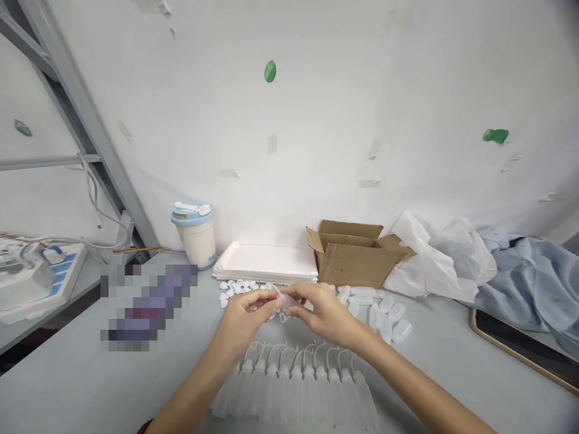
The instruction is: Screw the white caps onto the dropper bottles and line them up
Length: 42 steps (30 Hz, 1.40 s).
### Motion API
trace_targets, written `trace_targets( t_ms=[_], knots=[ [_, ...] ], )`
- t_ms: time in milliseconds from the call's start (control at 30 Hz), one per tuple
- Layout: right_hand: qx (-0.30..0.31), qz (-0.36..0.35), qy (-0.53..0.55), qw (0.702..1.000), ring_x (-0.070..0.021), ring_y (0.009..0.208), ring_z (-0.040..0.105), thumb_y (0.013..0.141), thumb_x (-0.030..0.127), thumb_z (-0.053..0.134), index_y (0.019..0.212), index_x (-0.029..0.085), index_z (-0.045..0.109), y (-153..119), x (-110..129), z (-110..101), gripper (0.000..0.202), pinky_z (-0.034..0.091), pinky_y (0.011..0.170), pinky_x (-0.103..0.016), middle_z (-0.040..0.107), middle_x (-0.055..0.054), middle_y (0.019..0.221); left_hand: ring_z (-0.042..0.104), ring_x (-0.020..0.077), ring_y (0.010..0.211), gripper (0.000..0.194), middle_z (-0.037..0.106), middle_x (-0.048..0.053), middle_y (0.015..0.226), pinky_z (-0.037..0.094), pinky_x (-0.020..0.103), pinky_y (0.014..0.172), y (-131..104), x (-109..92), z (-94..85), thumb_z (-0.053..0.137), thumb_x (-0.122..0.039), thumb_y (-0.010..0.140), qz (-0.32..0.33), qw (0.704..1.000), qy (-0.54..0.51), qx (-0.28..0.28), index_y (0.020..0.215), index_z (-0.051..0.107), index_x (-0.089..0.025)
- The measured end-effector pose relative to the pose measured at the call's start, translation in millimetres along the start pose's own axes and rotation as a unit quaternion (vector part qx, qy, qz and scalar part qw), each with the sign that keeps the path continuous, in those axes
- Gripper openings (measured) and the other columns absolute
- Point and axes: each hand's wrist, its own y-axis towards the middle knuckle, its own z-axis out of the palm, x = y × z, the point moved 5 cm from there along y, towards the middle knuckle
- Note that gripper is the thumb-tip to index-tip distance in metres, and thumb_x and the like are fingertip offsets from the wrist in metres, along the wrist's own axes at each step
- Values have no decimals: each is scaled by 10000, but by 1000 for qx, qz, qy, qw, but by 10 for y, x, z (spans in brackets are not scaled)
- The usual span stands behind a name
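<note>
Near the middle of the table, my left hand (253,310) and my right hand (319,307) meet with fingers pinched. Between them is a small translucent plastic piece (286,300), largely hidden by my right fingers. A thin white tube (277,290) shows at my left fingertips. Below my hands lies a row of translucent squeeze bottles (296,389) with curved white spout tubes. Loose small white caps (235,286) are scattered behind my left hand. Beyond my right wrist lies a pile of loose translucent bottles (384,316) without tubes.
Behind my hands sit a stack of white sheets or envelopes (266,262) and an open cardboard box (357,265). A lidded cup (196,241) stands left. White plastic bags (434,259), blue cloth (534,277) and a phone (525,346) lie right. A power strip (58,280) sits far left.
</note>
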Motion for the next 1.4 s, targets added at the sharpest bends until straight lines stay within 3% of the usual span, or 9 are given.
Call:
trace_targets(
  t_ms=[267,367,500,633,800,967,1100,1233,1400],
  knots=[
    [-32,-86,-211,973,-215,815,657,862,110,554,1062,138,598,-54,53,108,207,499,651,-292,681,-112,941,529,138,662,324,683,15,804,448,250,660,-15,19,4,672,-475,719,1,1000,-6,5,867,740,-194],
    [-49,-74,-167,982,-202,823,657,865,151,573,1035,161,586,-59,55,135,171,507,647,-281,676,-100,942,556,146,695,333,702,25,842,464,256,693,-12,7,5,678,-470,727,12,1000,-18,9,893,741,-189],
    [-76,20,16,997,-176,792,659,799,253,684,1035,179,573,-39,-5,74,272,510,584,-241,685,-53,868,625,212,945,328,725,54,976,490,282,830,-8,-13,22,703,-415,724,29,996,-72,42,955,729,-185],
    [-49,71,128,988,-148,706,653,799,256,668,1127,170,573,-31,15,49,351,502,526,-226,703,-41,867,643,225,968,352,726,60,980,514,296,830,-5,-9,6,725,-386,703,47,995,-86,20,985,706,-176],
    [-81,26,61,994,-175,777,654,827,263,627,1044,178,670,-42,47,9,237,505,559,-238,724,-51,884,651,226,975,373,727,71,955,525,303,839,-9,5,27,717,-366,685,34,995,-90,3,990,682,-154],
    [-123,76,38,989,-191,753,652,799,314,649,926,160,694,-75,-69,-104,205,508,533,-247,713,-65,843,659,227,926,380,722,83,935,527,325,838,-52,1,17,684,-366,671,22,998,-47,-24,976,671,-140],
    [-135,178,80,971,-170,655,626,790,355,633,863,154,649,-321,-158,-279,215,515,508,-254,672,-50,762,644,224,896,324,706,65,917,521,340,817,-141,-70,40,621,-377,723,73,997,26,-26,965,671,-168],
    [-103,304,73,944,-139,547,558,782,368,605,793,160,589,-832,-316,-377,208,477,453,-239,567,4,624,643,235,899,323,700,63,903,521,340,793,-239,-102,109,599,-413,744,74,996,59,-2,962,672,-185],
    [-73,364,21,928,-142,607,541,761,317,575,727,146,625,-1292,-459,-378,181,434,489,-228,576,-16,657,633,244,921,353,690,66,920,518,334,756,-295,-35,220,577,-457,765,55,993,96,36,996,655,-202]
  ],
)
